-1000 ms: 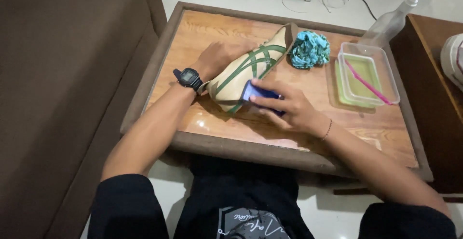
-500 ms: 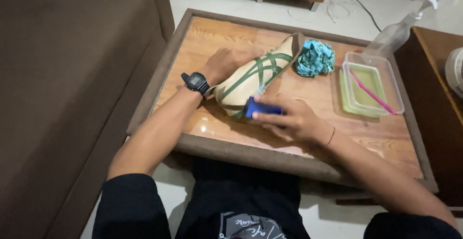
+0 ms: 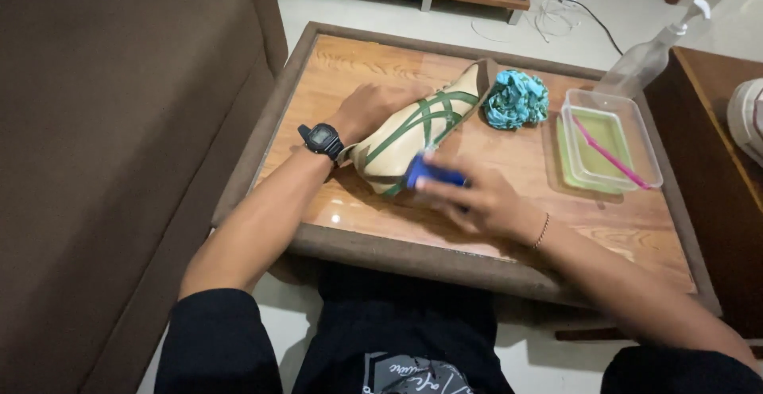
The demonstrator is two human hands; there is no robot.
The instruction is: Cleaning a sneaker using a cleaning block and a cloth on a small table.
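A cream shoe with green stripes [image 3: 417, 130] lies on its side on the wooden table [image 3: 373, 60]. My left hand [image 3: 364, 110], with a black watch on the wrist, holds the shoe from the far side. A blue brush [image 3: 433, 175] is pressed against the shoe's near side, gripped in my right hand [image 3: 475, 200], which is blurred with motion.
A crumpled teal cloth [image 3: 517, 100] lies by the shoe's far end. A clear plastic tray with yellowish liquid [image 3: 608, 152] holds a pink stick [image 3: 610, 154]. A spray bottle [image 3: 645, 55] stands at the table's far right. A brown sofa [image 3: 103, 164] fills the left.
My right hand has slid the blue brush along the shoe's side, toward its near end. My left hand stays on the shoe. The camera view has shifted slightly.
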